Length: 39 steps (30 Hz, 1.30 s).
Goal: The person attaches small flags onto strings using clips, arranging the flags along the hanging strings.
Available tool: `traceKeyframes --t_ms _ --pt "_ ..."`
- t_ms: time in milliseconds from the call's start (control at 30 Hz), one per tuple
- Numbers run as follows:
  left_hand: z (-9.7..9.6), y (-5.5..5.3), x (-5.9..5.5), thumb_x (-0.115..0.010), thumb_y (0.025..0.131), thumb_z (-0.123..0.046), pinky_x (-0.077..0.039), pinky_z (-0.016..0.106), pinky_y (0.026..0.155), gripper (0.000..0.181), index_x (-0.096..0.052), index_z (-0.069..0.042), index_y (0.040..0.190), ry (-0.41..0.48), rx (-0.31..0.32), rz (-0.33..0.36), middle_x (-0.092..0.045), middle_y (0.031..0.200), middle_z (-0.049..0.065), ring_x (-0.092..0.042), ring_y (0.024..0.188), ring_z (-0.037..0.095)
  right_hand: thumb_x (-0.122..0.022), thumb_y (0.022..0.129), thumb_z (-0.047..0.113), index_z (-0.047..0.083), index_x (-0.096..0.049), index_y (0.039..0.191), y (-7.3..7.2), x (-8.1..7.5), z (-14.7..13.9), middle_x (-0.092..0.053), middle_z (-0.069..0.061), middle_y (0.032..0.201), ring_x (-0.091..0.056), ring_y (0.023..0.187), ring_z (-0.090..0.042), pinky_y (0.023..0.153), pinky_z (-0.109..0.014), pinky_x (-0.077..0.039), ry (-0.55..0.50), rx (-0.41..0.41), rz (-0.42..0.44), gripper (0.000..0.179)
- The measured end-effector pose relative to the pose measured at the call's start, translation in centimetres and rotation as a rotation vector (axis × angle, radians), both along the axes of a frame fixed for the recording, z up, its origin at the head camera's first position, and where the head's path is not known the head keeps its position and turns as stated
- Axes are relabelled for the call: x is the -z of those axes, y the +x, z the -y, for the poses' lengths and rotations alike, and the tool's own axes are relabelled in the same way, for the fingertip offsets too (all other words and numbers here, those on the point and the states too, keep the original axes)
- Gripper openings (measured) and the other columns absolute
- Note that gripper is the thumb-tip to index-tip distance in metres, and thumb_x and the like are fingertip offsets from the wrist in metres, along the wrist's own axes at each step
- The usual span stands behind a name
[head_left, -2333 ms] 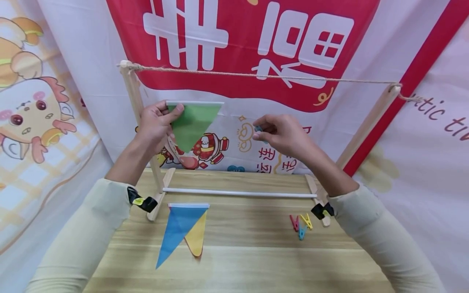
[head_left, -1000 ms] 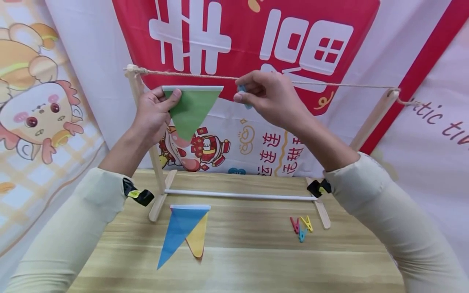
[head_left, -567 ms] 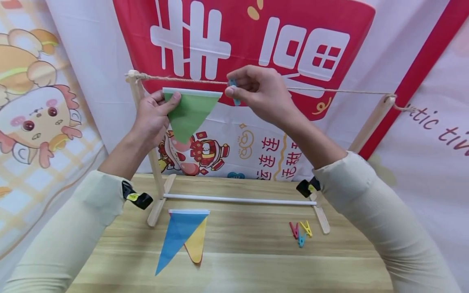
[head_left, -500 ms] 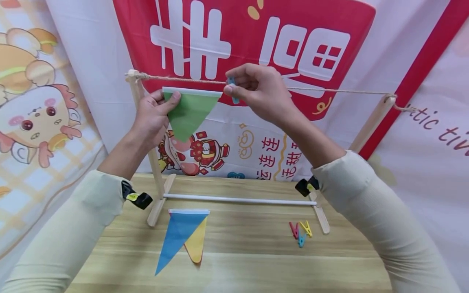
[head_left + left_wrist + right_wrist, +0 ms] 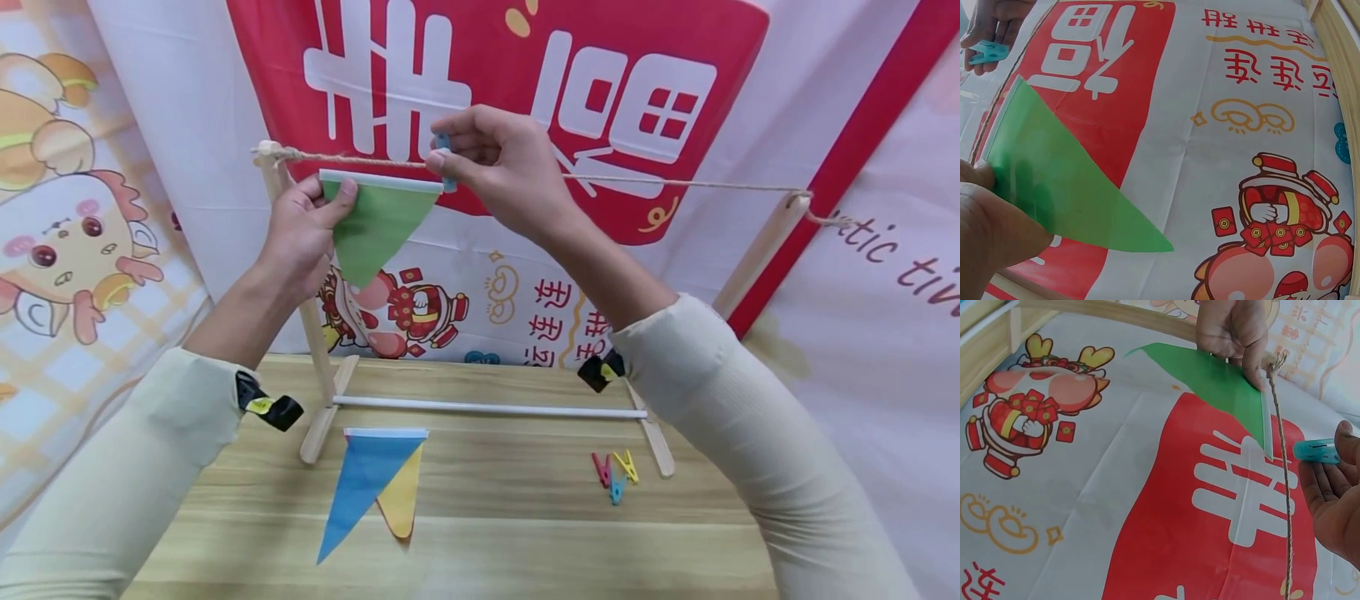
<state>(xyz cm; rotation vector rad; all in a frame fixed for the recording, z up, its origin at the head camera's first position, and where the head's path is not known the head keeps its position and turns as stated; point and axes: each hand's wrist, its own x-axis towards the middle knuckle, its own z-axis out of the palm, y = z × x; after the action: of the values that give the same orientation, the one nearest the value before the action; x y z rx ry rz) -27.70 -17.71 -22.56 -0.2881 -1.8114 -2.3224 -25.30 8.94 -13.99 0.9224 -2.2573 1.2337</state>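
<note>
My left hand (image 5: 296,233) pinches the left end of a green triangular pennant (image 5: 384,221) by its white top strip, thumb in front. The pennant's top edge lies just below the twine (image 5: 637,179) in the head view; the right wrist view shows a narrow gap between strip and twine. Between thumb and fingers, my right hand (image 5: 517,167) holds a light-blue clothespin (image 5: 447,173) near the pennant's right top corner. In the right wrist view the clothespin (image 5: 1313,450) stands apart from the twine. Some of the left fingers are hidden behind the pennant.
Wooden posts (image 5: 765,250) hold the twine at both ends, joined low down by a white rod (image 5: 487,407). On the table (image 5: 525,550) lie a blue pennant (image 5: 375,471) over a yellow pennant (image 5: 402,500), and red, blue and yellow clothespins (image 5: 617,490). A printed cloth (image 5: 487,229) hangs behind.
My right hand has risen and moved left with the clothespin, up to the pennant's right corner. My left hand has lifted the green pennant closer to the twine and slightly left.
</note>
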Motion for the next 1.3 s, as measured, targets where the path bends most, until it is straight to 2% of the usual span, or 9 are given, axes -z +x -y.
traceKeyframes --t_ms 267,467,767,900,1033,1167,1300 --pt "-0.4 -0.2 -0.2 -0.069 0.109 -0.029 -0.03 0.049 0.143 0.047 -0.063 -0.015 0.154 -0.017 0.006 0.004 -0.062 0.149 -0.006 -0.05 0.147 0.016 -0.08 0.107 0.019 0.004 -0.076 0.14 -0.4 -0.6 1.3 -0.083 -0.01 0.125 -0.079 0.107 -0.015 0.102 -0.023 -0.063 -0.02 -0.016 0.0 0.036" --pt "-0.1 -0.1 -0.7 -0.067 0.11 -0.03 -0.023 0.05 0.145 0.047 -0.063 -0.016 0.155 -0.013 0.0 0.004 -0.061 0.151 -0.006 -0.048 0.152 0.017 -0.08 0.107 0.018 0.001 -0.075 0.14 -1.2 -0.8 2.3 -0.084 -0.012 0.125 -0.081 0.11 -0.015 0.104 -0.023 -0.064 -0.035 -0.038 -0.056 0.037" --pt "0.1 0.0 -1.3 -0.068 0.109 -0.029 -0.028 0.046 0.143 0.049 -0.062 -0.016 0.156 0.044 0.01 0.025 -0.061 0.152 -0.005 -0.049 0.151 0.017 -0.078 0.108 0.016 -0.002 -0.075 0.141 -2.0 -1.6 3.4 -0.083 -0.015 0.133 -0.082 0.118 -0.018 0.107 -0.023 -0.062 -0.057 -0.063 -0.093 0.038" --pt "0.1 -0.1 -1.3 -0.068 0.109 -0.029 -0.027 0.044 0.144 0.048 -0.063 -0.016 0.154 0.065 0.021 0.026 -0.061 0.151 -0.006 -0.049 0.151 0.016 -0.078 0.108 0.017 0.0 -0.075 0.141 -2.2 -1.8 3.8 -0.083 -0.013 0.132 -0.081 0.118 -0.017 0.107 -0.022 -0.062 -0.063 -0.042 -0.07 0.038" --pt "-0.1 -0.1 -1.1 -0.069 0.108 -0.029 -0.027 0.044 0.143 0.046 -0.064 -0.017 0.152 0.083 0.026 0.027 -0.061 0.15 -0.006 -0.049 0.15 0.015 -0.079 0.107 0.019 0.004 -0.074 0.142 -2.3 -1.9 4.3 -0.082 -0.01 0.133 -0.08 0.118 -0.015 0.106 -0.02 -0.062 -0.066 -0.017 -0.012 0.038" --pt "-0.3 0.0 -0.7 -0.068 0.108 -0.031 -0.031 0.045 0.142 0.047 -0.063 -0.016 0.153 0.07 0.015 0.02 -0.063 0.149 -0.006 -0.051 0.149 0.015 -0.078 0.108 0.019 0.003 -0.074 0.14 -2.5 -1.6 5.0 -0.083 -0.01 0.129 -0.08 0.114 -0.014 0.104 -0.02 -0.062 -0.061 -0.008 -0.01 0.036" --pt "-0.3 0.1 -0.5 -0.068 0.108 -0.032 -0.031 0.047 0.142 0.051 -0.061 -0.017 0.157 0.052 -0.001 0.017 -0.062 0.154 -0.006 -0.049 0.154 0.017 -0.075 0.11 0.017 0.002 -0.073 0.137 -2.7 -1.5 5.5 -0.083 -0.012 0.125 -0.078 0.112 -0.015 0.102 -0.019 -0.061 -0.074 -0.019 -0.007 0.031"
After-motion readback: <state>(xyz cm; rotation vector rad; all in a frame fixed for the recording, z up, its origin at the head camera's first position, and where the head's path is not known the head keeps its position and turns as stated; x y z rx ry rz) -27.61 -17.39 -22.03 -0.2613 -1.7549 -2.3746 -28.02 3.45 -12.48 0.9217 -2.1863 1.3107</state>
